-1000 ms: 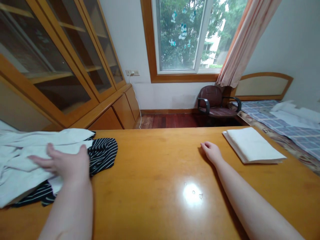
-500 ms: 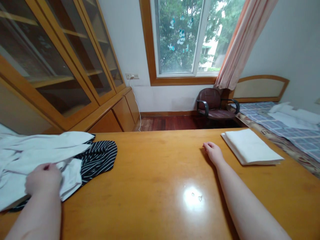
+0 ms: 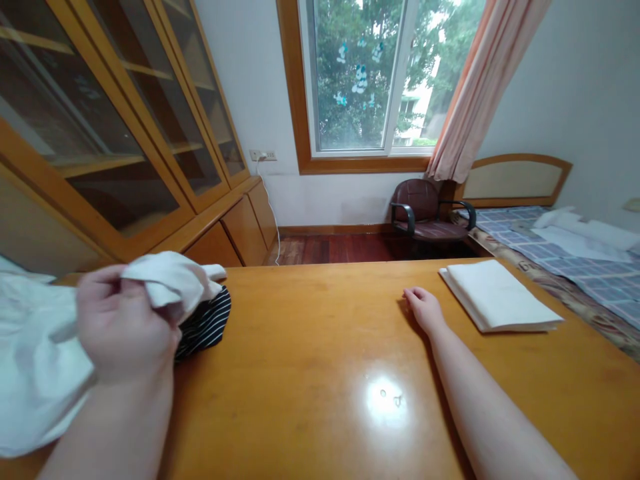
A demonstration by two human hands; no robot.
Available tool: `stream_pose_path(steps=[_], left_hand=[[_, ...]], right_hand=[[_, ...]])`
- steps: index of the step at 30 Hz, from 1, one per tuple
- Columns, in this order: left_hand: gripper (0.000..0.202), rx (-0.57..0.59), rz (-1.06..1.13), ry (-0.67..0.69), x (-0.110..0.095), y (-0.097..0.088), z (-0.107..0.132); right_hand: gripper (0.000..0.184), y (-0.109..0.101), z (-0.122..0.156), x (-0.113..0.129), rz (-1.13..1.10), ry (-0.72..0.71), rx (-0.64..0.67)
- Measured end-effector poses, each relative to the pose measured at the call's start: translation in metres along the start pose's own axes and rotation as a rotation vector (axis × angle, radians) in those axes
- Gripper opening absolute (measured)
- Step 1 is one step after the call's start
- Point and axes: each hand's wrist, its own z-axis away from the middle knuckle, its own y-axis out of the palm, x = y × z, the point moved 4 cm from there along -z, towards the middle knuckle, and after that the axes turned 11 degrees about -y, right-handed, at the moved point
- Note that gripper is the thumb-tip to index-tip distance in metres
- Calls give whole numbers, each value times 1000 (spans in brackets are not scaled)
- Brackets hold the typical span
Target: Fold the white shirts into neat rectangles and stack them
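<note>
My left hand point(image 3: 125, 317) is closed round a bunched part of a white garment point(image 3: 40, 367) and holds it up off the table. A gathered fold of the fabric sticks out past my fingers, and the rest hangs down at the left edge of the view. Under and behind it lies a black cloth with white stripes point(image 3: 207, 327), partly covered. My right hand point(image 3: 423, 309) rests on the wooden table point(image 3: 300, 360) with its fingers curled in, and nothing shows in it. Just to its right is a folded white cloth point(image 3: 500, 293), not touched by the hand.
A glass-fronted wooden cabinet point(image 3: 165, 127) stands along the left wall. Beyond the table's far edge is a dark red armchair point(image 3: 423, 207) below the window. A bed point(image 3: 525, 233) with a checked cover and white material on it is at the right.
My left hand has risen and moved right, lifting the white garment from the pile. More of it is now bunched above the striped cloth. My right hand stays in place.
</note>
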Motion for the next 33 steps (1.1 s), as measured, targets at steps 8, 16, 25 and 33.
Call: stream_pose_path(steps=[8, 16, 25, 33], left_hand=[[29, 1280, -364, -14, -40, 78, 192], [84, 1069, -1445, 224, 33, 27, 133], [58, 1226, -1440, 187, 69, 40, 169], [67, 1329, -1308, 104, 43, 96, 248]], right_hand=[[35, 2, 0, -10, -60, -5, 2], [36, 3, 0, -7, -31, 10, 26], [35, 4, 1, 0, 110, -40, 61], [36, 9, -3, -2, 278, -12, 104]])
